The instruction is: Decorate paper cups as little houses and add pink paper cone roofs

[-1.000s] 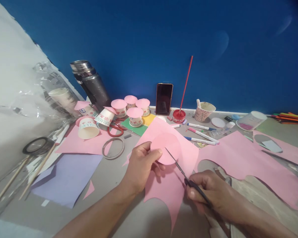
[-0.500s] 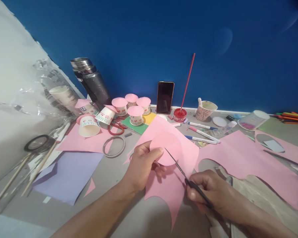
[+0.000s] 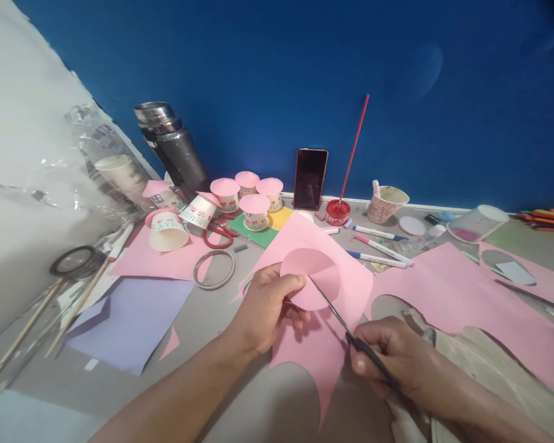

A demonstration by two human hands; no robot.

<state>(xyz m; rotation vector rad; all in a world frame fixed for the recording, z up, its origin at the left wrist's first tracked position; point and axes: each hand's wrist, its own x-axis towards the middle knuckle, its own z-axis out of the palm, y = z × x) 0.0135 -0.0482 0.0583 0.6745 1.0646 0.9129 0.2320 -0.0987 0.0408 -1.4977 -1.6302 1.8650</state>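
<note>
Your left hand is closed in a pinch on one pink paper circle, thumb on the near face and the other fingers behind, holding it just above the surface at the middle of the view. Your right hand is curled tight around the dark handle of one slim blade. The blade's long axis runs from lower right to upper left, and its tip points up-left and meets the circle near its centre. Whether it is a knife or closed scissors you cannot tell from here. Under both hands lies a cut pink sheet. Behind it, four upturned cups with pink tops stand in a cluster, and three more cups lie tilted to their left. Three markers lie side by side to the right of the circle. There is one phone leaning on the blue wall, one steel flask, one pair of red scissors and one tape ring.
</note>
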